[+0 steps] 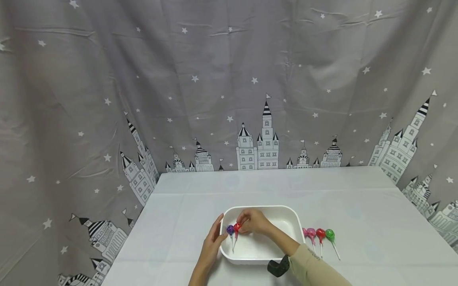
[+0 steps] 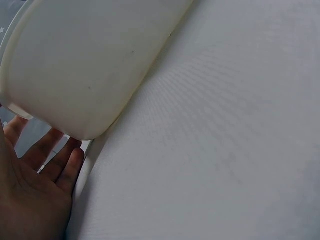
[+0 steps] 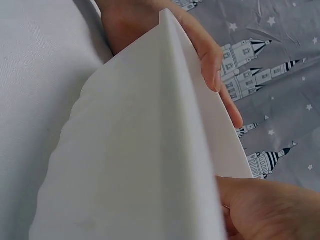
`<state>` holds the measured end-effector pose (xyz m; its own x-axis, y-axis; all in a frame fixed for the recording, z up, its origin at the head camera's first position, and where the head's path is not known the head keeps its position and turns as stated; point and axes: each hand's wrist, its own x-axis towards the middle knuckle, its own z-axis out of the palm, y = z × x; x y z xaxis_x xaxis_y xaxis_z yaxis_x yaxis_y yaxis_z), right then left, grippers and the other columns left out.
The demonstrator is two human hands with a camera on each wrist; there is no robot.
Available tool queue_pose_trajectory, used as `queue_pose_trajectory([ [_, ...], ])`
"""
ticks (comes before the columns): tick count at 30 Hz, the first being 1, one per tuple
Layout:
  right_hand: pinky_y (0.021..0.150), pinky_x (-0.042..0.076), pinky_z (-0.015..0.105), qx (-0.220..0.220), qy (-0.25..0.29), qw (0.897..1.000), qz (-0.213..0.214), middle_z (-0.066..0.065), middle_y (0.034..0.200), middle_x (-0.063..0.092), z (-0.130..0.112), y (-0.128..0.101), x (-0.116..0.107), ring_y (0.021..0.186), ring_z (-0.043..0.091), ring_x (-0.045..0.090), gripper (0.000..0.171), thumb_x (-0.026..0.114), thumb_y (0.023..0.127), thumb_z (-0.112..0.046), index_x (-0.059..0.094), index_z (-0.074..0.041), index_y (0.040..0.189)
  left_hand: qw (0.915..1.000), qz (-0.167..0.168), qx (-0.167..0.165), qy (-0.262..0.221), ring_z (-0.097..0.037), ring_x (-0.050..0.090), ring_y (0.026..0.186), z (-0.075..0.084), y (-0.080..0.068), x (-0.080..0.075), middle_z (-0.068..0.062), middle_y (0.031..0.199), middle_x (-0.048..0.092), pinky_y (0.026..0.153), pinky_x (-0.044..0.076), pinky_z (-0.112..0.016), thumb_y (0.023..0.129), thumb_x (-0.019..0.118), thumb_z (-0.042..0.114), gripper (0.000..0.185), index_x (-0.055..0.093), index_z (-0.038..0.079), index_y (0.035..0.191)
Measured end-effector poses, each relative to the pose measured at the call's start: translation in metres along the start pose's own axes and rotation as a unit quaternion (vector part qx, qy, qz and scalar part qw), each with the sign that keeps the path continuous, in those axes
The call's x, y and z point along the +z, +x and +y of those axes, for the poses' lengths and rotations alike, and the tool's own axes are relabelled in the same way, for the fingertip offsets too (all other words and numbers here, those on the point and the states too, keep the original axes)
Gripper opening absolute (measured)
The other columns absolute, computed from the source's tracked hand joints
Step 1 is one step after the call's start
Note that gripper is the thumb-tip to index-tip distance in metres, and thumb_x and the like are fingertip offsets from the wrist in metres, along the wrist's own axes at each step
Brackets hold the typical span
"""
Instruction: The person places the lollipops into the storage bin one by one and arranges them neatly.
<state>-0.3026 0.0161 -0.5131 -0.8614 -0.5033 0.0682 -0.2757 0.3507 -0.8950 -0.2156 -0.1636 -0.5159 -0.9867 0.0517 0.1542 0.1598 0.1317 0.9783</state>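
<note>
A white plastic tray (image 1: 266,254) stands near the table's front edge. At its left end my left hand (image 1: 209,248) holds the wall, thumb over the rim and fingers along the outside; the left wrist view shows those fingers (image 2: 75,157) against the outer wall. Inside, toward the left, lies a purple lollipop (image 1: 230,229). Right beside it is a red lollipop (image 1: 236,228), its wrapped head pinched by the fingertips of my right hand (image 1: 255,221). In the right wrist view the tray's wall hides most of my right hand (image 3: 265,207), and the lollipops are out of sight.
To the tray's right, several lollipops lie in a row on the white table (image 1: 375,222), among them a pink one (image 1: 311,233), a red one (image 1: 320,234) and a green one (image 1: 330,235). A grey castle-print curtain (image 1: 214,99) hangs behind and around the table.
</note>
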Motion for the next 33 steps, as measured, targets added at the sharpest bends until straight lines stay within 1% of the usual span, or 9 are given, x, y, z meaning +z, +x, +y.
queue_pose_trajectory([
  [4,0.054,0.054,0.022,0.002,0.006,1.000,-0.009,0.006,0.075,0.065,0.000,-0.001,0.001,0.061,0.011,0.059,0.023,0.076,0.064,0.008,0.064,0.002,0.083,1.0000,0.002,0.006,-0.007,-0.036,0.027,0.133,-0.014,0.003,-0.002,-0.020,0.146,0.028,0.109,0.019,-0.044,0.090,0.053,0.003,0.058,0.032,0.007,0.143],
  [8,0.054,0.054,0.023,0.006,0.012,1.000,-0.018,0.005,0.074,0.065,0.001,-0.001,0.001,0.060,0.010,0.059,0.023,0.076,0.064,0.008,0.063,0.002,0.083,1.0000,0.007,0.000,0.001,-0.034,0.027,0.133,-0.031,0.007,-0.003,-0.015,0.147,0.028,0.109,0.019,-0.046,0.091,0.054,0.008,0.059,0.032,0.015,0.144],
  [11,0.054,0.054,0.022,0.005,-0.001,1.000,-0.017,0.004,0.073,0.065,0.001,0.000,0.001,0.061,0.009,0.059,0.023,0.076,0.065,0.007,0.063,0.002,0.082,0.9998,0.011,-0.005,0.017,-0.033,0.028,0.133,-0.036,0.008,-0.003,-0.013,0.147,0.029,0.109,0.021,-0.047,0.091,0.055,0.015,0.058,0.032,0.020,0.144],
  [13,0.054,0.053,0.021,0.003,-0.015,1.000,-0.015,0.004,0.073,0.064,0.001,0.001,0.001,0.061,0.009,0.058,0.022,0.077,0.065,0.007,0.063,0.001,0.081,0.9996,0.015,-0.012,0.023,-0.032,0.029,0.133,-0.036,0.009,-0.003,-0.011,0.148,0.029,0.109,0.021,-0.047,0.091,0.056,0.019,0.058,0.033,0.024,0.144],
  [18,0.053,0.050,0.019,-0.016,-0.041,0.999,-0.008,0.006,0.073,0.065,0.000,0.001,0.001,0.061,0.007,0.057,0.023,0.078,0.063,0.006,0.064,0.001,0.080,0.9995,0.018,-0.011,0.023,-0.033,0.029,0.132,-0.034,0.009,-0.003,-0.012,0.147,0.030,0.109,0.021,-0.048,0.090,0.056,0.018,0.059,0.033,0.023,0.144],
  [23,0.053,0.049,0.018,-0.028,-0.043,0.999,-0.009,0.008,0.073,0.065,0.000,0.001,0.001,0.061,0.007,0.056,0.023,0.078,0.063,0.007,0.064,0.002,0.080,0.9997,0.015,-0.005,0.021,-0.035,0.029,0.132,-0.035,0.009,-0.002,-0.014,0.147,0.029,0.108,0.022,-0.048,0.090,0.056,0.016,0.059,0.032,0.019,0.145],
  [28,0.056,0.049,0.018,-0.031,-0.047,0.998,-0.012,0.008,0.074,0.065,0.001,0.001,0.000,0.062,0.008,0.055,0.024,0.079,0.062,0.006,0.064,0.002,0.081,0.9998,0.011,-0.007,0.013,-0.033,0.029,0.133,-0.034,0.009,-0.002,-0.013,0.147,0.029,0.109,0.021,-0.047,0.090,0.056,0.016,0.059,0.032,0.023,0.144],
  [30,0.057,0.049,0.019,-0.032,-0.051,0.998,-0.014,0.009,0.076,0.065,0.001,0.001,-0.001,0.063,0.009,0.055,0.026,0.079,0.062,0.006,0.064,0.002,0.083,0.9998,0.009,-0.007,0.013,-0.034,0.030,0.132,-0.032,0.008,-0.002,-0.014,0.146,0.030,0.108,0.022,-0.048,0.091,0.055,0.016,0.059,0.032,0.024,0.144],
  [33,0.059,0.050,0.019,-0.031,-0.056,0.998,-0.019,0.009,0.078,0.065,0.000,-0.001,-0.003,0.065,0.012,0.057,0.029,0.079,0.062,0.005,0.063,0.002,0.086,0.9999,0.003,-0.002,0.013,-0.038,0.030,0.131,-0.022,0.005,-0.002,-0.019,0.145,0.030,0.107,0.024,-0.051,0.091,0.054,0.011,0.059,0.031,0.017,0.145],
])
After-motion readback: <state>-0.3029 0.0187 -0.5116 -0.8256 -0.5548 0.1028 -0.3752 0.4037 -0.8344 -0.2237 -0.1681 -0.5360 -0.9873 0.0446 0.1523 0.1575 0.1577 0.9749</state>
